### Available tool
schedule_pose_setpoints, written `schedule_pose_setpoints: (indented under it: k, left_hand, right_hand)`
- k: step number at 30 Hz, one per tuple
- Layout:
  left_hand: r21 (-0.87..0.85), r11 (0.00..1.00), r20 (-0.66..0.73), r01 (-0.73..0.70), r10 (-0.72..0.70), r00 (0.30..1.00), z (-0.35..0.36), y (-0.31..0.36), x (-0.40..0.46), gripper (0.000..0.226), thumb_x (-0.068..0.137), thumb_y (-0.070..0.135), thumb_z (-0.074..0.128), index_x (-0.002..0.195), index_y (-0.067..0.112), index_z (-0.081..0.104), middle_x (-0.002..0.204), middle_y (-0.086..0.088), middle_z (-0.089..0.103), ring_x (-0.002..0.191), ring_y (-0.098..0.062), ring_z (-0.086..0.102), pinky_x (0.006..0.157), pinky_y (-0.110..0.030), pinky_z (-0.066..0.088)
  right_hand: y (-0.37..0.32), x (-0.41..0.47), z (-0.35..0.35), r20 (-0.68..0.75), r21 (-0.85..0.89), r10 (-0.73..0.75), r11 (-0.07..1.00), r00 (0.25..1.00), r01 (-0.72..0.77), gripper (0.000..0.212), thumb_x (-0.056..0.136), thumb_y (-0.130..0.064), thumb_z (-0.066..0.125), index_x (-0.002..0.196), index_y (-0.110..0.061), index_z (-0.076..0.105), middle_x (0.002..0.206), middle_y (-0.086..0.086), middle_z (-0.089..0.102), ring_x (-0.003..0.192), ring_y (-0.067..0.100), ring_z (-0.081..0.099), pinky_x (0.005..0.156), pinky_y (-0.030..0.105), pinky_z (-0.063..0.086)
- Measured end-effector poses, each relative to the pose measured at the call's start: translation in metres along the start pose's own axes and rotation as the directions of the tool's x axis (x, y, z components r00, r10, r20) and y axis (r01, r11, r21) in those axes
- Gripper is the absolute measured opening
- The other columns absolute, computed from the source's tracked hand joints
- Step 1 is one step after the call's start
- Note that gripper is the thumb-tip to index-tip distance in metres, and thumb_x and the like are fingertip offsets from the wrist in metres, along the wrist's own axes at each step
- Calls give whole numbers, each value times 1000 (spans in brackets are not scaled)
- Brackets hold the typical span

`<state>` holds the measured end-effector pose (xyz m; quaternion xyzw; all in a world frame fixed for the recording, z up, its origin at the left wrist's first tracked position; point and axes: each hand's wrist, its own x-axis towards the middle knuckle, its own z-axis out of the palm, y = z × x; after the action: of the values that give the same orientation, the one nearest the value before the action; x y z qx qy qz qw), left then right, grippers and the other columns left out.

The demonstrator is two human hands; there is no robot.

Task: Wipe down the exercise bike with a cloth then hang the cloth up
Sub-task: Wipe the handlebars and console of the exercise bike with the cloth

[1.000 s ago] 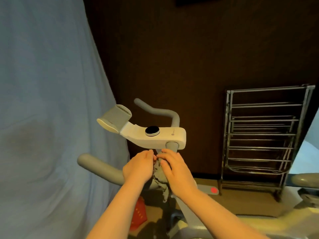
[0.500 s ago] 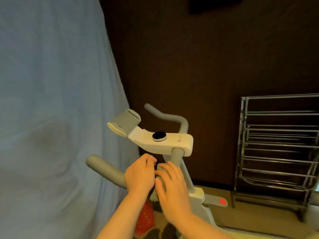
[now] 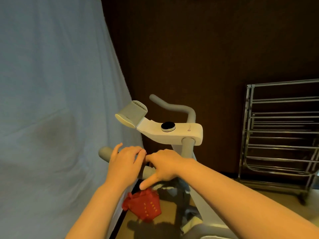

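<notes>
From the head view I have both hands on the near handlebar (image 3: 148, 170) of the bike (image 3: 170, 131), below and in front of its white console. My left hand (image 3: 125, 162) lies over the bar toward its free end, fingers curled down across the top; I cannot tell whether any cloth is under it. My right hand (image 3: 164, 167) sits just beside it, nearer the stem, knuckles up and thumb hooked under the bar, and a dark crumple of cloth (image 3: 164, 187) shows just below that thumb, so I judge this hand is pressing the cloth around the bar, though the contact itself is hidden. Below the bar a red bag (image 3: 144, 207) sits on the floor, and to the right of the bike, well apart, stands a metal rack (image 3: 279, 131), the likely place to hang the cloth. The risk I see is the loose cloth slipping from under my right palm as I slide along the bar and dropping onto the bag, since only part of it seems pinned. The two hands are also touching, so one may block the other's stroke.
</notes>
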<state>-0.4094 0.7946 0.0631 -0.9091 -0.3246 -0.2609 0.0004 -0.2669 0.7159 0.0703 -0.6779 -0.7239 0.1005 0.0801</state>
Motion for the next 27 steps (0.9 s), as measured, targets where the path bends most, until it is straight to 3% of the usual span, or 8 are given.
schedule_pose_setpoints:
  k: [3, 6, 10, 12, 14, 21, 24, 27]
  left_hand:
    - [191, 981, -4, -46, 48, 999, 13, 3, -6, 45, 94, 42, 29, 68, 32, 64, 64, 11, 62, 74, -9, 58, 108, -38, 21]
    - [223, 974, -87, -34, 54, 995, 24, 12, -14, 41, 90, 35, 36, 61, 30, 64, 56, 11, 58, 67, -13, 58, 102, -41, 23]
    - [189, 982, 11, -17, 15, 1000, 27, 28, -15, 36, 99, 33, 35, 79, 33, 65, 72, 13, 64, 82, -9, 58, 105, -37, 12]
    - [143, 990, 63, -8, -1, 998, 28, 33, -15, 38, 101, 36, 29, 88, 36, 64, 85, 16, 66, 89, -4, 55, 106, -34, 8]
    - [121, 993, 70, 10, -19, 997, 28, 38, -15, 38, 101, 35, 28, 90, 36, 64, 88, 17, 66, 90, -3, 54, 105, -33, 8]
    - [90, 985, 3, 147, -148, 989, 37, 60, -7, 34, 98, 34, 35, 80, 35, 64, 79, 15, 65, 78, -3, 53, 88, -27, 20]
    - [12, 982, 73, 190, -190, 979, 40, 67, -2, 32, 97, 33, 38, 82, 33, 66, 79, 11, 66, 76, -7, 55, 75, -27, 27]
    - [-14, 953, 126, 302, -298, 946, 38, 75, 8, 33, 98, 34, 35, 86, 35, 65, 82, 10, 67, 76, -11, 56, 74, -31, 34]
  right_hand:
    - [5, -8, 3, -2, -39, 27, 999, 1000, -27, 69, 62, -70, 74, 110, -23, 57, 84, -8, 59, 78, 16, 57, 66, 35, 48]
    - [18, -22, 7, -75, -83, 21, 996, 997, -27, 58, 63, -67, 75, 94, -23, 55, 80, -3, 63, 74, 16, 58, 64, 38, 51]
    - [36, -38, 2, -81, 34, -43, 998, 996, 46, 57, 63, -69, 74, 98, -28, 57, 87, -9, 63, 82, 11, 57, 74, 38, 51]
    - [54, -45, -4, -82, 69, -52, 996, 995, 58, 54, 63, -71, 73, 100, -34, 57, 94, -16, 61, 93, 6, 53, 92, 36, 46]
    - [67, -50, -3, -118, 87, -51, 994, 992, 61, 51, 65, -69, 72, 100, -35, 56, 99, -20, 61, 100, 3, 54, 114, 39, 26]
    - [62, -58, 23, -307, 11, -130, 990, 943, 140, 58, 75, -68, 63, 113, -25, 60, 106, -8, 62, 108, 7, 54, 117, 26, 13]
    - [76, -68, 22, -392, 226, 44, 973, 919, 50, 51, 88, -62, 49, 120, -23, 60, 122, -7, 62, 121, 9, 49, 117, 22, 9]
    - [63, -56, 40, -534, 386, 281, 920, 797, -66, 26, 96, -36, 53, 118, -23, 61, 123, -7, 59, 120, 8, 46, 116, 20, 17]
